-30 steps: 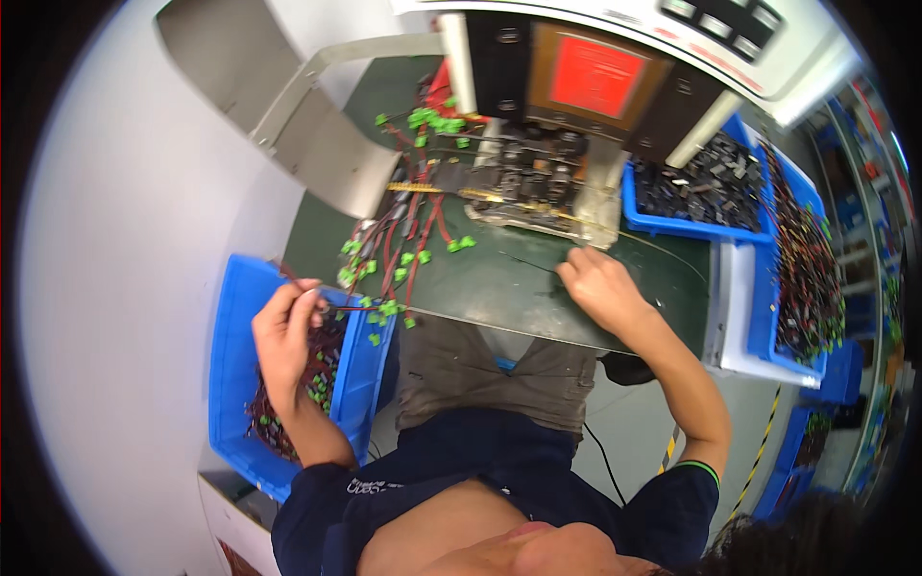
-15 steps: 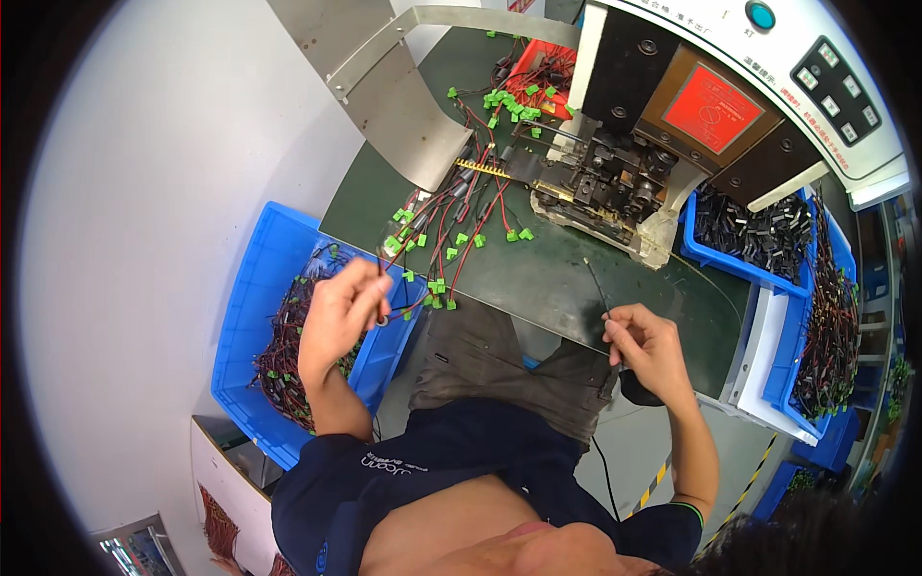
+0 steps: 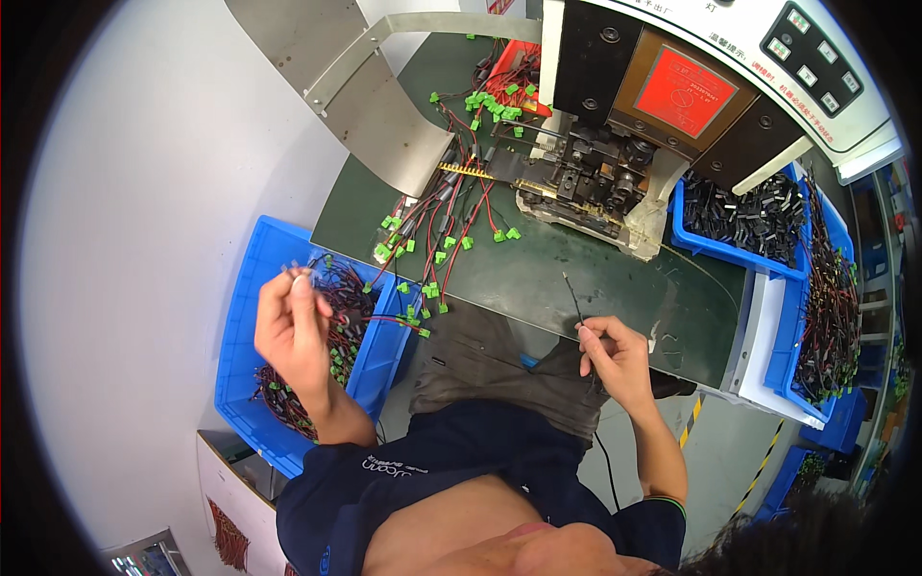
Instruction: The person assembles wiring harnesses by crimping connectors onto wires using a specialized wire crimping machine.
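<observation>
A thin black wire (image 3: 573, 300) is pinched between the thumb and fingertips of my right hand (image 3: 617, 357), over the front edge of the green worktable (image 3: 499, 283). Its bare-looking tip points up and away toward the crimping machine (image 3: 600, 182). My left hand (image 3: 296, 331) is raised over a blue bin (image 3: 252, 317) at the left, thumb and fingers drawn together; blur hides what is at the fingertips. Beside that hand, red and black wires with green connectors (image 3: 423, 331) hang over the table edge toward the bin. More such wires (image 3: 447, 216) lie in front of the machine.
A curved metal guide (image 3: 384, 125) arches at the table's left. At the back stands a red bin (image 3: 509, 67) of wires. On the right, one blue bin (image 3: 687, 235) holds black parts and another holds wires (image 3: 831, 307). A white wall (image 3: 163, 192) bounds the left.
My left hand has moved left and slightly up, from the table edge to above the blue bin. The right hand, still pinching the black wire, has shifted slightly left. The whole view has shifted a little.
</observation>
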Demonstrator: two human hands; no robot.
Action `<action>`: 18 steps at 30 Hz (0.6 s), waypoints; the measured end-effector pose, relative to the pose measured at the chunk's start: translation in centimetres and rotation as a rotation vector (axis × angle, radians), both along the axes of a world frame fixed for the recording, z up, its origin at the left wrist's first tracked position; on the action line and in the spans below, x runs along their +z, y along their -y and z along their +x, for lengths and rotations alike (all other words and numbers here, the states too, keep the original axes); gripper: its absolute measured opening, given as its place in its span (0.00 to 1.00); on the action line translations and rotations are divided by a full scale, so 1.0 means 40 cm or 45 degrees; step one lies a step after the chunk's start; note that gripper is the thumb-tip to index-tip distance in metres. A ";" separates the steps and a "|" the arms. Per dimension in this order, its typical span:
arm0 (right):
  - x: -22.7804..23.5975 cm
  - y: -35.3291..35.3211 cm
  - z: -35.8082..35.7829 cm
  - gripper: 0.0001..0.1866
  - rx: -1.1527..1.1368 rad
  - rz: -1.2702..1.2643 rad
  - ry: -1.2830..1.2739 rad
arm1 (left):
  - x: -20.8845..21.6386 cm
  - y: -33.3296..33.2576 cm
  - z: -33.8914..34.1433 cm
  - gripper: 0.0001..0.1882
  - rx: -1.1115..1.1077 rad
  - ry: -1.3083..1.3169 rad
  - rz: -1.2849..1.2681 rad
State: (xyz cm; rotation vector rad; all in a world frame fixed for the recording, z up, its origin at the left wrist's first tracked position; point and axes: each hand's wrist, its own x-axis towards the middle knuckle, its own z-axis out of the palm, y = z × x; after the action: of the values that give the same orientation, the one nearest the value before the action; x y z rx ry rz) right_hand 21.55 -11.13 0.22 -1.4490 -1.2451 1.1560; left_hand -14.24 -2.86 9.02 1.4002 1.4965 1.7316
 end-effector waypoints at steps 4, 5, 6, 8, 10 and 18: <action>-0.012 0.006 -0.015 0.06 0.000 0.028 -0.045 | 0.063 0.063 -0.040 0.06 -0.887 0.152 -0.050; -0.014 0.005 -0.020 0.06 -0.007 0.073 -0.035 | 0.072 0.047 -0.055 0.06 -1.311 0.249 -0.055; -0.015 0.004 -0.026 0.06 -0.018 0.114 -0.027 | 0.068 0.042 -0.052 0.07 -1.490 0.291 -0.071; -0.014 0.001 -0.038 0.05 -0.062 0.132 -0.031 | 0.044 0.030 -0.022 0.06 -1.545 0.119 0.019; -0.011 -0.001 -0.051 0.04 -0.094 0.166 -0.033 | -0.002 0.035 0.044 0.04 -1.339 0.033 -0.116; -0.005 0.001 -0.104 0.03 -0.216 0.453 0.261 | -0.183 -0.007 0.305 0.04 -1.253 0.664 -0.515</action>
State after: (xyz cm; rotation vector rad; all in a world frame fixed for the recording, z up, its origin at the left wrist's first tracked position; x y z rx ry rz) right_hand 17.40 -11.19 0.02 -1.3927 -1.3580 0.6458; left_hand -2.05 -2.59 1.71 1.0554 0.6190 0.9703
